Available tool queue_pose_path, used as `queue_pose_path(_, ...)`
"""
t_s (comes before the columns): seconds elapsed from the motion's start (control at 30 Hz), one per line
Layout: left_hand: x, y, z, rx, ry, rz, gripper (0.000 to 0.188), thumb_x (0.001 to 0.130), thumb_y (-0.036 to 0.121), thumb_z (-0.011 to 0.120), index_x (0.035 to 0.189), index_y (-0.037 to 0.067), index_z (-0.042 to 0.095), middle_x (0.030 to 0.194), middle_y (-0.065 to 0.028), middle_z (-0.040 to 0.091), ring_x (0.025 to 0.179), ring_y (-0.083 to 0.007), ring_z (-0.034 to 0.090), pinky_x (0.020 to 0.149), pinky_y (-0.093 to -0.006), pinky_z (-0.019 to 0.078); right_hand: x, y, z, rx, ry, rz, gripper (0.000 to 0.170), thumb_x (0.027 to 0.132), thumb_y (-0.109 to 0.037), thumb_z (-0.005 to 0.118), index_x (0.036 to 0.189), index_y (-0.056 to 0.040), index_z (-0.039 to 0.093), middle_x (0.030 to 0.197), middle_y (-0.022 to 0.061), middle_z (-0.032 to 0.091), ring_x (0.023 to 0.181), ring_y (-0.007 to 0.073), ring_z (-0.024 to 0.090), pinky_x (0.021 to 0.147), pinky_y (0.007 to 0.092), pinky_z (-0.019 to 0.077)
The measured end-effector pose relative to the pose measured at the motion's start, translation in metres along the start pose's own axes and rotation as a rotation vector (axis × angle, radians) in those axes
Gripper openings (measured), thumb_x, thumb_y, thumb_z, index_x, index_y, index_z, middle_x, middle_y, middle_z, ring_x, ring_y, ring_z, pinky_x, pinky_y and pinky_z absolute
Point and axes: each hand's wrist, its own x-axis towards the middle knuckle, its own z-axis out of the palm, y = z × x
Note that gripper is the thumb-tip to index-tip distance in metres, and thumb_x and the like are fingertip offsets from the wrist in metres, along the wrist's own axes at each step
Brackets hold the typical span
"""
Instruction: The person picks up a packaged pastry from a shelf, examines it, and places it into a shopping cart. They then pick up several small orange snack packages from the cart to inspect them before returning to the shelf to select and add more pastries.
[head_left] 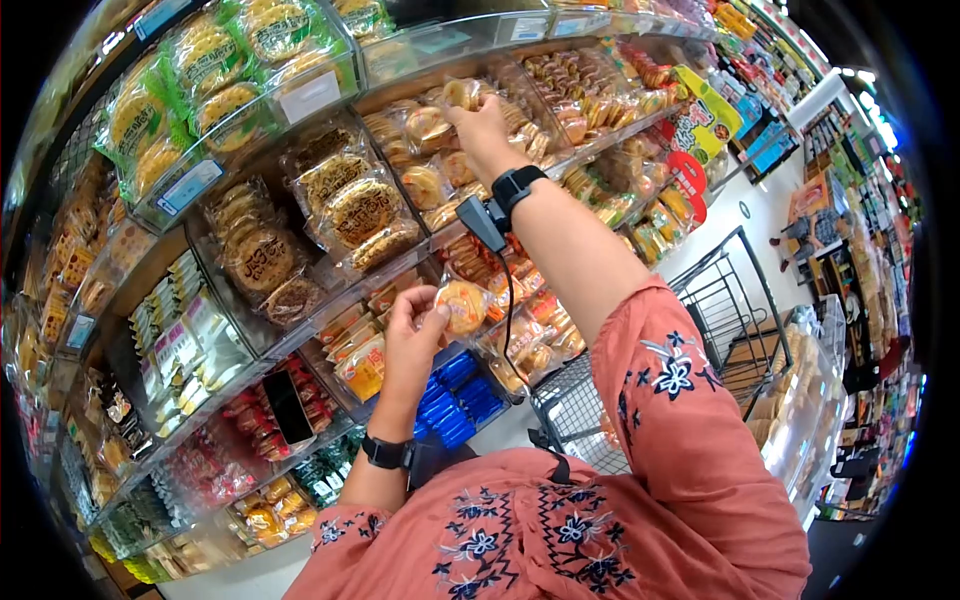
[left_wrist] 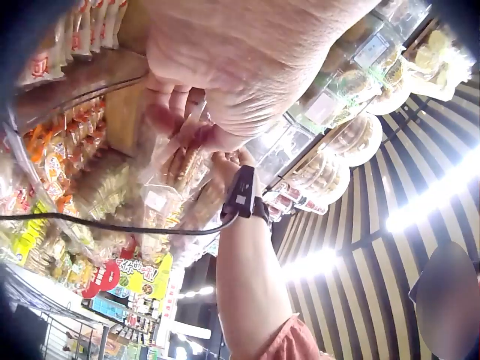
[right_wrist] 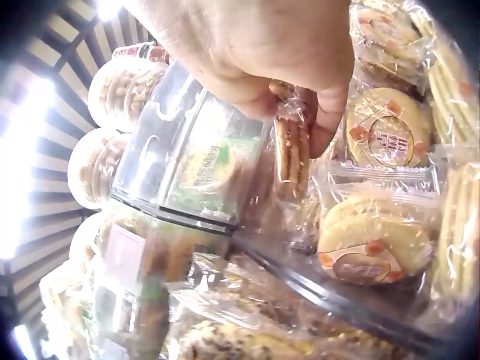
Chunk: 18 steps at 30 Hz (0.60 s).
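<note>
Left hand (head_left: 408,325): fingers pinch 1 golden, round, film-wrapped biscuit packet (head_left: 463,307) below clear-fronted bin (head_left: 452,232). Right hand (head_left: 483,132): fingers pinch 2nd packet (right_wrist: 291,159), seemingly unextracted.

- Cookie packet (head_left: 463,305) held before shelf (head_left: 350,298) by left hand (head_left: 412,325)
- Second packet (right_wrist: 292,154) held above shelved cookies (head_left: 422,186) by right hand (head_left: 487,137)
- Shopping cart (head_left: 577,402) placed right of shelf

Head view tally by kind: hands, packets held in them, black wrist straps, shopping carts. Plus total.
Hands: 2 (left hand, right hand)
Held packets: 2 (left packet, right packet)
Black wrist straps: 2 (left strap, right strap)
Shopping cart: 1
Total: 7
</note>
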Motion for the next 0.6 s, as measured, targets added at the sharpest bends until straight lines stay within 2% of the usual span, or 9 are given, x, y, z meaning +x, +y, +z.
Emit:
queue_pose_path(0.03,-0.003,-0.003,-0.001,-0.004,-0.003,-0.017,0.029,0.096,0.015,0.063,0.12,0.003,0.054,0.102,-0.0022,0.06,0.08,-0.0065,0.056,0.063,-0.0219,0.0471,-0.003,-0.004,0.003,-0.167,0.026,-0.068,0.044,0.079,-0.01,0.069,0.116,0.0042,0.05,0.114,0.0252,0.062,0.107,0.0367,0.062,0.092,0.0422,0.0479)
queue_pose_path(0.13,-0.01,-0.005,-0.001,-0.022,-0.008,-0.043,0.027,0.096,0.015,0.063,0.119,0.003,0.054,0.101,-0.0014,0.06,0.08,-0.006,0.055,0.064,-0.0214,0.0473,-0.012,-0.022,0.001,-0.375,0.012,-0.061,0.042,0.08,-0.01,0.065,0.117,0.0052,0.05,0.112,0.0288,0.062,0.108,0.0427,0.06,0.094,0.0448,0.0469)
queue_pose_path(0.17,-0.011,-0.007,-0.003,-0.012,-0.012,-0.042,0.027,0.096,0.015,0.063,0.119,0.004,0.054,0.102,-0.0012,0.06,0.08,-0.0062,0.056,0.065,-0.0214,0.0474,0.006,-0.005,-0.001,-0.499,-0.005,-0.13,0.032,0.09,-0.011,0.058,0.119,0.0007,0.051,0.111,0.0173,0.063,0.093,0.026,0.065,0.077,0.0363,0.0543)
queue_pose_path(0.23,-0.014,-0.007,-0.003,-0.01,-0.008,-0.064,0.026,0.097,0.015,0.063,0.119,0.004,0.054,0.102,-0.0012,0.06,0.08,-0.0061,0.056,0.065,-0.0214,0.0474,0.043,0.023,-0.006,-0.353,-0.047,-0.086,0.033,0.092,-0.011,0.056,0.122,0.0007,0.048,0.111,0.0171,0.061,0.09,0.0255,0.066,0.073,0.0374,0.0559)
queue_pose_path(0.3,-0.013,-0.005,-0.002,-0.007,-0.015,-0.075,0.026,0.097,0.014,0.062,0.119,0.004,0.054,0.102,-0.0013,0.06,0.08,-0.006,0.056,0.066,-0.0214,0.0474,0.01,-0.027,-0.016,-0.059,-0.124,0.094,0.037,0.095,-0.011,0.052,0.128,0.0018,0.04,0.113,0.0168,0.058,0.087,0.0266,0.068,0.068,0.0393,0.06)
queue_pose_path(0.4,-0.013,-0.006,-0.001,-0.003,-0.028,-0.092,0.025,0.097,0.014,0.062,0.118,0.004,0.055,0.102,-0.0012,0.06,0.08,-0.006,0.056,0.066,-0.0215,0.0474,0.015,-0.036,-0.033,0.154,-0.094,0.187,0.04,0.096,-0.011,0.05,0.13,0.0042,0.035,0.115,0.0178,0.056,0.087,0.0305,0.07,0.072,0.0405,0.0624)
queue_pose_path(0.43,-0.012,-0.008,-0.001,-0.004,-0.034,-0.097,0.025,0.097,0.014,0.062,0.118,0.004,0.055,0.102,-0.0011,0.06,0.08,-0.006,0.056,0.066,-0.0215,0.0474,0.014,-0.041,-0.035,0.182,-0.048,0.234,0.04,0.098,-0.01,0.049,0.13,0.0086,0.037,0.117,0.0207,0.058,0.09,0.0344,0.071,0.076,0.0425,0.064)
queue_pose_path(0.53,-0.01,-0.015,0.001,-0.008,-0.056,-0.107,0.025,0.097,0.014,0.063,0.118,0.004,0.055,0.102,-0.001,0.06,0.08,-0.0059,0.055,0.066,-0.0215,0.0471,0.02,-0.036,-0.042,0.182,-0.144,0.287,0.04,0.099,-0.008,0.048,0.132,0.0125,0.039,0.12,0.0245,0.059,0.092,0.0357,0.071,0.073,0.0421,0.0647)
queue_pose_path(0.6,-0.01,-0.016,0.0,-0.006,-0.06,-0.111,0.026,0.097,0.014,0.063,0.119,0.004,0.055,0.103,-0.0009,0.06,0.081,-0.0057,0.055,0.066,-0.0213,0.0468,0.017,-0.034,-0.039,0.143,-0.135,0.274,0.04,0.101,-0.009,0.048,0.133,0.0144,0.042,0.122,0.0262,0.06,0.094,0.0349,0.072,0.069,0.0394,0.065)
